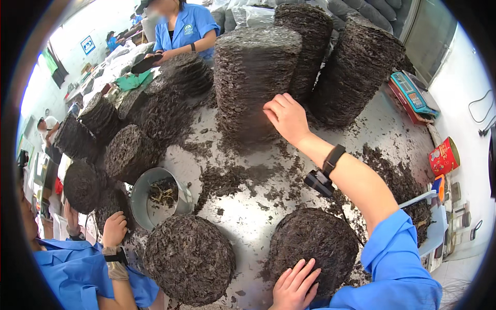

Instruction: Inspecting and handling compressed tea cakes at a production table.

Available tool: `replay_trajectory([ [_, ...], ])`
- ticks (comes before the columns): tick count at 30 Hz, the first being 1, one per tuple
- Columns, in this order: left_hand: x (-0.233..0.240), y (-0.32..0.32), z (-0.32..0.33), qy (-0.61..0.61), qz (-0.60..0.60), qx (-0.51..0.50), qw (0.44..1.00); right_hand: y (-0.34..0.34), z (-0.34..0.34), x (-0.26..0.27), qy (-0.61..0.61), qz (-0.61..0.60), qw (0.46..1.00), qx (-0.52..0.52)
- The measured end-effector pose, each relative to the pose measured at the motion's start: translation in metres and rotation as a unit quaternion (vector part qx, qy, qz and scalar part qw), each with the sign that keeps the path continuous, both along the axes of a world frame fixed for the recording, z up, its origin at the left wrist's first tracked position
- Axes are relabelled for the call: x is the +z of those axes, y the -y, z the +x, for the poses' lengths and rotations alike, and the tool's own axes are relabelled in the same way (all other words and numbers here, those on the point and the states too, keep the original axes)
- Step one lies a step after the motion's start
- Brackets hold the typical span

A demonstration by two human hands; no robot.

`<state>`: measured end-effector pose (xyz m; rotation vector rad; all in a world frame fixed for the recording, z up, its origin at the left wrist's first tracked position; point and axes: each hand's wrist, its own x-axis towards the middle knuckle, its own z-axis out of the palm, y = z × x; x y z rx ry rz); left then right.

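Round, flat cakes of dried dark seaweed or similar leafy matter stand in stacks. My left hand (pixel 296 285) lies with spread fingers on the near edge of a round dark cake (pixel 314 248). My right hand (pixel 286 116), on the outstretched arm with a black wristband, is in front of the tall middle stack (pixel 255 77); its fingertips are bent together close to the stack's side, and whether they pinch a bit is too small to tell. Another round dark cake (pixel 190 259) sits to the left of the one under my left hand.
A metal bucket (pixel 139 199) with scraps stands left of centre. Two tall stacks (pixel 356 69) lean behind. A digital scale (pixel 412 93), a red tub (pixel 443 157) and a pale blue dustpan (pixel 434 224) are at right. Co-workers stand left and across; loose flakes litter the metal table (pixel 248 209).
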<state>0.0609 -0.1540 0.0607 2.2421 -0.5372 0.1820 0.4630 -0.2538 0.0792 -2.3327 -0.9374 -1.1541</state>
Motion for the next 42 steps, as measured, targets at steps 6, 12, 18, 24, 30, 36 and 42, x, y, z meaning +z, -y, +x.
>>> replay_trajectory([
  [6,-0.005,0.004,-0.005,-0.005,0.003,-0.009,1.0,0.048,-0.063,0.0,-0.152,0.0,0.987,0.046],
  [12,-0.001,0.006,-0.001,0.009,0.013,0.013,1.0,0.118,-0.214,0.028,-0.239,0.005,0.967,0.088],
  [18,0.009,-0.008,-0.024,0.041,-0.071,0.085,0.993,0.148,-0.375,0.026,-0.294,-0.138,0.932,0.158],
  [24,-0.04,-0.012,-0.079,-0.264,-0.427,0.17,0.848,0.126,-0.411,0.006,-0.355,-0.103,0.921,0.12],
  [30,-0.024,0.011,-0.097,-0.187,-0.244,0.15,0.94,0.127,-0.416,0.011,-0.434,-0.013,0.895,0.104],
  [36,-0.03,0.021,-0.098,-0.187,-0.388,0.19,0.883,0.133,-0.42,0.014,-0.528,0.25,0.778,0.232],
  [42,-0.022,0.027,-0.086,-0.159,-0.346,0.269,0.885,0.173,-0.421,0.018,-0.348,0.659,0.661,0.089],
])
